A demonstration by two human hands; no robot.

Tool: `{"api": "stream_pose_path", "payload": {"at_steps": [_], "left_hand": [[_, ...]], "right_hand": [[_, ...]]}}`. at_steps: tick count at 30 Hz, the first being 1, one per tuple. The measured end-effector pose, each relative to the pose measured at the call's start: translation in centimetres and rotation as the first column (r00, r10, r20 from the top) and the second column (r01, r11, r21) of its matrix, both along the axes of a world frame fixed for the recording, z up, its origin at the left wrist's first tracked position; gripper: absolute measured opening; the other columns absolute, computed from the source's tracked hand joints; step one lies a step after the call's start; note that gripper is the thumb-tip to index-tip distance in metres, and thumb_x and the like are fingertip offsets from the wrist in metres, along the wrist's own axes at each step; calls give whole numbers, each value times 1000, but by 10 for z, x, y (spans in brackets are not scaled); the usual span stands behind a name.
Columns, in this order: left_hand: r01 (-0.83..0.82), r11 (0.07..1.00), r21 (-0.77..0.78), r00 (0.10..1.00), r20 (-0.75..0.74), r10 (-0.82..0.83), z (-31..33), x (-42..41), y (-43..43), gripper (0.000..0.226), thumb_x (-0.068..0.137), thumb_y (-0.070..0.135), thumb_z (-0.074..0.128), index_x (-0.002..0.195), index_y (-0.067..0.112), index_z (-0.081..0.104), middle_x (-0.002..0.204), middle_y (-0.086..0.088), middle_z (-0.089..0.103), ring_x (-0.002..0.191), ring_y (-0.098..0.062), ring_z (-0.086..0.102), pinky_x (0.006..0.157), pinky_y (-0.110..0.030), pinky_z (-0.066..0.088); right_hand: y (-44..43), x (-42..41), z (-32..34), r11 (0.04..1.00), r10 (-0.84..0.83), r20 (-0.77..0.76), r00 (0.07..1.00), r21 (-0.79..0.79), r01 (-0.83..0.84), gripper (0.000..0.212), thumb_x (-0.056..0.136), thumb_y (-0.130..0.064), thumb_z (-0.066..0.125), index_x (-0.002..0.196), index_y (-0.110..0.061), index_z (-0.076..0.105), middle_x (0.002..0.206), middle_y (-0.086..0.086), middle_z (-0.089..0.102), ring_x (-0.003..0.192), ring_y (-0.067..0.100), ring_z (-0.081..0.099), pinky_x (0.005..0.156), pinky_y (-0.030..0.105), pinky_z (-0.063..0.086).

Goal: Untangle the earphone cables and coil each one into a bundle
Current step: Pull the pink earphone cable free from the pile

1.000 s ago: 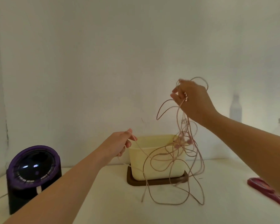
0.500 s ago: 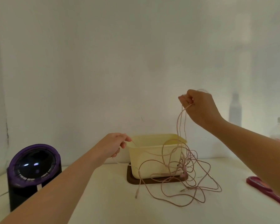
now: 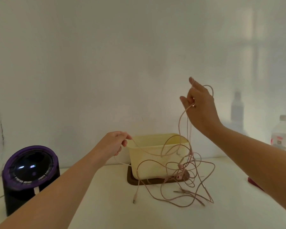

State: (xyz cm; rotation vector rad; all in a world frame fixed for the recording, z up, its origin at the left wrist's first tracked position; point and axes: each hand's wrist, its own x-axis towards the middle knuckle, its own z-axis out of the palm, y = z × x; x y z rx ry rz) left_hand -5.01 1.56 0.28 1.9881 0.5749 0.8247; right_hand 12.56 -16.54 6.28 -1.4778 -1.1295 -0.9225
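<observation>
A tangle of thin pink earphone cables point(image 3: 180, 169) hangs in loops in front of the cream tub, its lower loops and plugs lying on the white table. My right hand point(image 3: 199, 109) is raised above the tangle, cable strands looped over its fingers, with the index finger sticking up. My left hand point(image 3: 116, 142) pinches one strand at the tub's left rim, and that strand runs slack to the tangle. One plug end point(image 3: 134, 199) lies on the table to the front left of the knot.
A cream plastic tub point(image 3: 149, 162) stands on a dark brown tray point(image 3: 130, 179) at mid-table against the wall. A purple and black round device point(image 3: 30, 177) sits at the left. A water bottle point(image 3: 283, 136) and a red object point(image 3: 254, 183) are at the right.
My right hand dropped from its high position, then lifted slightly again and spread its fingers. The tangle sank so its lower loops now lie on the table. My left hand stayed by the tub's rim.
</observation>
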Motion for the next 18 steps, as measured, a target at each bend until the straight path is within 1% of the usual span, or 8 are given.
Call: {"api": "stream_pose_path", "payload": {"at_steps": [2, 4, 7, 8, 10, 12, 15, 18], "left_hand": [[-7, 1000, 1, 1000, 24, 7, 0, 1, 0, 31, 99, 21, 37, 93, 14, 66, 67, 3, 50, 47, -8, 34, 48, -20, 29], [-13, 1000, -1, 999, 30, 13, 0, 0, 0, 31, 100, 20, 36, 91, 14, 66, 67, 3, 50, 46, -7, 33, 48, -20, 29], [-20, 1000, -3, 999, 24, 20, -2, 0, 1, 31, 100, 18, 35, 93, 13, 65, 69, 2, 50, 47, -8, 33, 48, -20, 29], [-19, 1000, -6, 999, 27, 19, -2, 0, 1, 32, 100, 19, 35, 93, 13, 65, 69, 2, 50, 47, -8, 33, 48, -20, 29], [-14, 1000, -10, 999, 37, 14, -2, 0, 1, 32, 100, 20, 35, 91, 13, 66, 68, 2, 50, 46, -8, 33, 48, -20, 28], [-12, 1000, -13, 999, 49, 13, -1, 0, 1, 34, 101, 21, 35, 91, 13, 66, 68, 2, 50, 45, -7, 33, 48, -20, 28], [-20, 1000, -19, 996, 86, 22, 0, 0, 1, 35, 102, 24, 35, 91, 12, 66, 67, 1, 50, 45, -7, 33, 49, -21, 29], [-41, 999, -18, 992, 115, 43, 1, -1, 1, 36, 102, 26, 35, 90, 13, 66, 67, 1, 50, 46, -8, 33, 49, -21, 29]], "right_hand": [[2, 7, 2, 981, -20, -30, 999, -191, 14, 35, 87, -2, 59, 62, -13, 38, 135, 15, 53, 126, 25, 49, 88, 21, 37], [1, 11, 4, 850, -8, -293, 956, -506, -147, 32, 86, -2, 59, 60, -12, 43, 107, 19, 68, 97, 30, 64, 80, 35, 51], [-1, 15, -4, 699, -163, -368, 915, -698, -157, 35, 87, -11, 64, 60, -11, 42, 75, 9, 59, 75, 23, 60, 61, 24, 45], [-1, 15, -4, 738, -196, -279, 940, -674, -46, 36, 87, -16, 65, 60, -12, 42, 81, 8, 59, 80, 23, 58, 62, 22, 40], [2, 15, -7, 841, -190, -101, 977, -530, 109, 37, 88, -17, 64, 60, -15, 41, 127, 14, 55, 120, 28, 50, 93, 23, 37], [2, 13, -8, 902, -163, 119, 979, -384, 197, 39, 88, -13, 63, 59, -18, 38, 151, 16, 32, 142, 31, 26, 114, 42, 25], [0, 14, -6, 946, -141, 490, 860, -190, 263, 27, 85, -7, 63, 64, -15, 48, 145, 20, 42, 139, 37, 30, 109, 54, 31], [4, 8, -1, 934, -60, 384, 921, -303, 187, 32, 84, -5, 61, 60, -16, 43, 124, 19, 61, 123, 35, 52, 100, 43, 44]]}}
